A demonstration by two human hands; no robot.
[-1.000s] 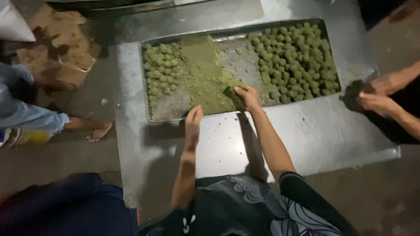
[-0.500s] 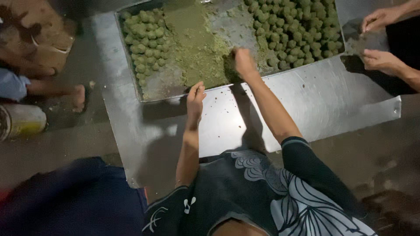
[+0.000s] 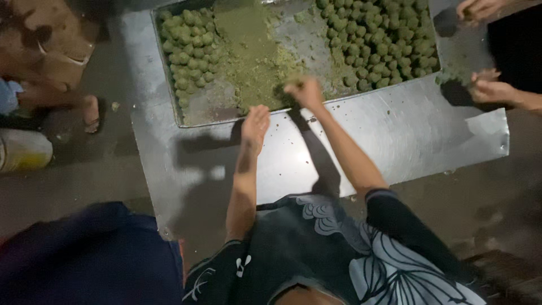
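A shallow metal tray point(image 3: 192, 116) rests on a steel table point(image 3: 395, 141). It holds a heap of loose green mixture point(image 3: 254, 62) in the middle and several rolled green balls at the left point(image 3: 189, 51) and right point(image 3: 378, 39). My right hand point(image 3: 305, 92) is at the tray's near edge, fingers closed on a bit of the green mixture. Just outside the tray rim, my left hand point(image 3: 255, 125) lies flat on the table, fingers apart, holding nothing.
Another person's two hands point(image 3: 488, 85) work at the table's right end, near a small green lump. A person's foot in a sandal point(image 3: 90, 113) and a pale container point(image 3: 22, 149) are on the floor at left. Cardboard lies at the top left.
My view has shifted closer and downward, so the tray sits higher in frame. My right hand has drawn back from the heap toward the tray's near rim. My left hand stays by the rim.
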